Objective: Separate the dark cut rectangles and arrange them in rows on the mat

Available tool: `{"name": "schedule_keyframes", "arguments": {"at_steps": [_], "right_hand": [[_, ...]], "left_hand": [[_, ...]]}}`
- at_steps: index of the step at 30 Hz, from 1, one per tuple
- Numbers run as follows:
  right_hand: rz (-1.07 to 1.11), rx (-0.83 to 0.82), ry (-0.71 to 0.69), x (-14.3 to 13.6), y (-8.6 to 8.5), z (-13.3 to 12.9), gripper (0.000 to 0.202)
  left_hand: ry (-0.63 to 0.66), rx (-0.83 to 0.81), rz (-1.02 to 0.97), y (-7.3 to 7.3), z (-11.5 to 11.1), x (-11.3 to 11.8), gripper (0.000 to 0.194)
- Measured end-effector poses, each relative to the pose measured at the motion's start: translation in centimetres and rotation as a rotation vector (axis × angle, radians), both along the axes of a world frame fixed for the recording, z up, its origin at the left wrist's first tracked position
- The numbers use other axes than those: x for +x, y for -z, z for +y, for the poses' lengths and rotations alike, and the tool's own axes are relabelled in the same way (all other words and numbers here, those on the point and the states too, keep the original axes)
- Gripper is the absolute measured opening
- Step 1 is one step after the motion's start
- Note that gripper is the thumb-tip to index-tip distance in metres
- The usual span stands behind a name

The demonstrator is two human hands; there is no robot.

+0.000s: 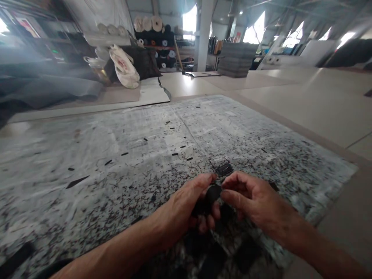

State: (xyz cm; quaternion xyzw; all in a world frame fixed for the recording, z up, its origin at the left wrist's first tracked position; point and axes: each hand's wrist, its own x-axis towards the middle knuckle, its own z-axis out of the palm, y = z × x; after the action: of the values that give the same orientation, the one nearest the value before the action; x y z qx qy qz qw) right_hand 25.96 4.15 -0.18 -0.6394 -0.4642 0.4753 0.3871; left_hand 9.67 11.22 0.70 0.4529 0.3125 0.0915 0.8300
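Observation:
My left hand [200,201] is closed around a small flat black piece [214,193], with its thumb along the upper side and its fingers curled underneath. At the right edge of that piece, the thumb and fingertips of my right hand [247,193] are pinched together; the exact contact is blurred. Just beyond my hands lies a small dark stack of black strips [224,169] on the speckled white sheet [139,120]. Below my hands, several dark flat pieces [213,259] lie in shadow, and their outlines are unclear.
Small black offcuts [124,154] and dark crumbs litter the sheet. A pointed dark scrap [77,181] lies to the left. At the back are a white cloth bag [124,68], a stack of grey sheets [236,58], rolls of material [157,24] and a pillar [202,38].

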Motion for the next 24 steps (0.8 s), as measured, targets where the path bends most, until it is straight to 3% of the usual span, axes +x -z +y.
{"name": "schedule_keyframes", "arguments": {"at_steps": [3,7,13,15,19,24], "right_hand": [[0.187,-0.063,-0.058,-0.6,0.3,0.4,0.022],[0.339,-0.026,-0.117,-0.9,0.2,0.7,0.024],[0.182,-0.009,-0.072,-0.3,0.1,1.2,0.019],[0.064,-0.001,-0.08,0.0,0.3,1.4,0.012],[-0.154,0.064,-0.047,0.8,0.8,2.1,0.007],[-0.176,0.066,0.001,1.3,1.0,3.2,0.009]], "left_hand": [[0.047,0.063,-0.02,0.1,-0.1,0.1,0.046],[0.093,0.166,0.033,-0.2,-0.1,0.3,0.044],[0.166,0.335,0.127,-0.3,0.8,-0.1,0.035],[0.115,0.509,0.211,-0.2,1.3,-0.6,0.031],[0.101,1.046,0.386,-0.4,2.8,-1.9,0.022],[0.109,1.367,0.5,-0.6,4.5,-3.5,0.029]]}}
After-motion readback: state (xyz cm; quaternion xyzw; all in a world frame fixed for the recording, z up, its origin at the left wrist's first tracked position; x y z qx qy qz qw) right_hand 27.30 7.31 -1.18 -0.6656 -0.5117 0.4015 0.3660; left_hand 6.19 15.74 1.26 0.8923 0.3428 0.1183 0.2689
